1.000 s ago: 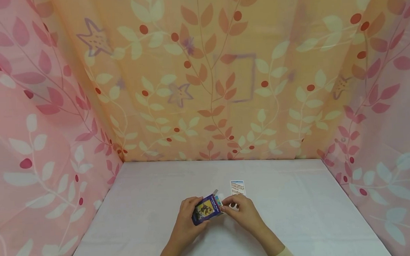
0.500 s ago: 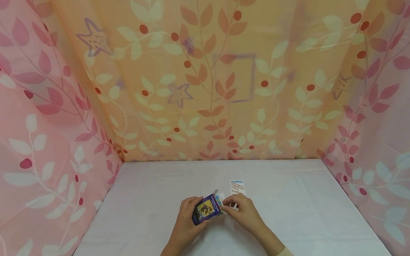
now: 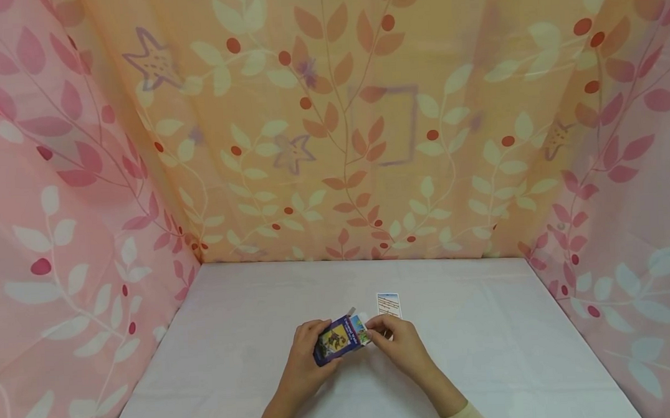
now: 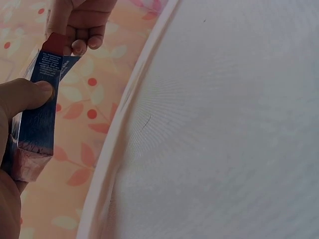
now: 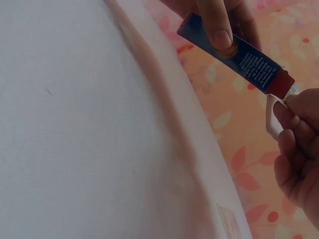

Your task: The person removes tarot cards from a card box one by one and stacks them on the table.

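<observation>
My left hand grips a dark blue and purple card box with a yellow picture on its front, thumb on one side and fingers on the other. From the box's open right end sticks a colourful picture card. My right hand pinches its outer edge between thumb and forefinger. In the left wrist view the narrow side of the box shows, with the left thumb pressed on it. A red flap stands out at the open end in the right wrist view. How many cards are inside is hidden.
A loose card with several brown staves on it lies on the white table, just beyond the right hand, which partly covers it. Flowered cloth walls enclose the table at the back and both sides.
The picture card has come further out of the box as my right hand has shifted slightly to the right. The left hand and box have stayed almost where they were.
</observation>
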A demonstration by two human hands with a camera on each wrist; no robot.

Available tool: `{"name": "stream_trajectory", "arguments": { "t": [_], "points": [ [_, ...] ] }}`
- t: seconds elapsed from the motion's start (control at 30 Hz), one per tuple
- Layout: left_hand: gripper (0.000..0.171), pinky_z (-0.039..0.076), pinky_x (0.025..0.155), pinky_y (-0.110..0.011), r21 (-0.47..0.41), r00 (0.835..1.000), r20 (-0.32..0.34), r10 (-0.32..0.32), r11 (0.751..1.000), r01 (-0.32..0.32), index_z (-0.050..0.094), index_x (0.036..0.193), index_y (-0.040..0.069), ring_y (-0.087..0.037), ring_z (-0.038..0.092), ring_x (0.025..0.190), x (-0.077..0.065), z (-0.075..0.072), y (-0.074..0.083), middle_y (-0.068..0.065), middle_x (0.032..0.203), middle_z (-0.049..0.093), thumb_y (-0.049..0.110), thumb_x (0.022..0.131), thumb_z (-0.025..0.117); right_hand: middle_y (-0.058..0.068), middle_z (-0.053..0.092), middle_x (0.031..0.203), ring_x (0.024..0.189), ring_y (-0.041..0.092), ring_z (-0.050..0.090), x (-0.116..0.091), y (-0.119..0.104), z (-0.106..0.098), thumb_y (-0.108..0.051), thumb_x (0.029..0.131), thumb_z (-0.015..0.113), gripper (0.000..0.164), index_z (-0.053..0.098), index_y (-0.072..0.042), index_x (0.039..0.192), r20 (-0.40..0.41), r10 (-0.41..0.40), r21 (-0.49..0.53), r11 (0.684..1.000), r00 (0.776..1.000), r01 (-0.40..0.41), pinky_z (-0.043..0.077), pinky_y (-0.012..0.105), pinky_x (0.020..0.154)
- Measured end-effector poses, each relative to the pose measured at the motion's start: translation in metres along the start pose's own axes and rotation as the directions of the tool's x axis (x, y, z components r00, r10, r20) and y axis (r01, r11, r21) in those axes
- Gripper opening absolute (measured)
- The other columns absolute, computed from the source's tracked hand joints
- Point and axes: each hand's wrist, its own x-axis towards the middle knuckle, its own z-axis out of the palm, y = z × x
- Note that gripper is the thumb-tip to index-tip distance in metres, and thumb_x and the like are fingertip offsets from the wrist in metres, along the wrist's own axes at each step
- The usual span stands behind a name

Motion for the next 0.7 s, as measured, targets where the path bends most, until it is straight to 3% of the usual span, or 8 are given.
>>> {"name": "stream_trajectory", "arguments": {
  "t": [0.5,0.7],
  "points": [
    [0.083,0.051,0.104,-0.039,-0.013,1.000,-0.016,-0.005,1.000,0.005,0.056,0.143,0.022,-0.008,0.044,0.125,0.001,0.000,0.001,0.010,0.138,0.050,0.017,0.070,0.096,-0.015,0.066,0.081,0.073,0.005,0.059,0.001,-0.006,-0.008,-0.007,0.088,0.079,0.020,0.076,-0.020,0.103,-0.071,-0.055,-0.018,0.998,0.996,0.053,0.053,0.022,0.066],
    [0.081,0.051,0.104,-0.040,-0.018,1.000,-0.030,0.004,1.000,-0.005,0.057,0.142,0.016,-0.009,0.045,0.125,0.001,0.000,0.001,0.009,0.137,0.051,0.015,0.070,0.096,-0.015,0.066,0.084,0.075,0.005,0.060,0.001,-0.006,-0.013,-0.005,0.088,0.079,0.023,0.076,-0.021,0.104,-0.103,-0.054,-0.025,0.998,0.993,0.052,0.054,0.023,0.068]
  ]
}}
